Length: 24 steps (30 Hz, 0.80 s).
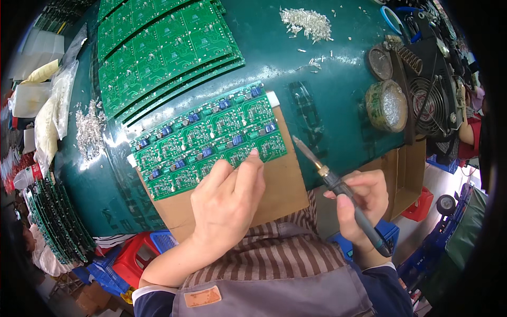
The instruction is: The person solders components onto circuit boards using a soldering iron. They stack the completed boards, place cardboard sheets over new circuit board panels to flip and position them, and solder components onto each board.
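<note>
My left hand [227, 203] presses spread fingers on the green populated circuit panel [208, 138] at the desk's near edge; my right hand [362, 203] grips a soldering iron [343, 193] just beside it.

The left hand [227, 203] covers the near edge of the populated circuit board panel [208, 138] and part of the cardboard sheet [282, 185] beneath, the bare board stack [163, 50] runs off the top edge, and the small metal parts [309, 24] are too tiny to identify.
</note>
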{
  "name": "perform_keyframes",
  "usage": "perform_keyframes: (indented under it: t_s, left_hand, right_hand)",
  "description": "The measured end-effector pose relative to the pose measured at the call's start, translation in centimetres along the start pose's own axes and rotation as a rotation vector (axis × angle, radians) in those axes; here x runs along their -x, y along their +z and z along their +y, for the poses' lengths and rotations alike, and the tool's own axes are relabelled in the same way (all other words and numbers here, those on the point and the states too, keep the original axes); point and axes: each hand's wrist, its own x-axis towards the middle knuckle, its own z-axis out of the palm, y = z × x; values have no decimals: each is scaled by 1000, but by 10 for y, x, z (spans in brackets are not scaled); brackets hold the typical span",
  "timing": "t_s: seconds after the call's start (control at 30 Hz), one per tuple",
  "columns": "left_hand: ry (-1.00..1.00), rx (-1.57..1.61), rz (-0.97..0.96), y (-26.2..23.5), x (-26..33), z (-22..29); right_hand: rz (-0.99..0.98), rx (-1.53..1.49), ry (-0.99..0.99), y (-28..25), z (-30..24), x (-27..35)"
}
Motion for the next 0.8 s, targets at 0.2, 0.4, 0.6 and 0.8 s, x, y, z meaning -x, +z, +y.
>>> perform_keyframes:
  t_s: [0.2, 0.4, 0.6, 0.8]
  left_hand:
    - [3, 32, 18, 2, -1, -2]
    - [-13, 94, 9, 3, 3, -5]
    - [62, -43, 44, 10, 8, -1]
    - [71, 5, 79, 12, 6, -4]
  right_hand:
    - [-93, 102, -151, -5, -3, -7]
    - [-111, 131, -143, -7, -2, -4]
    - [-122, 155, -188, -9, -2, -6]
    - [-113, 119, -209, -4, 3, -6]
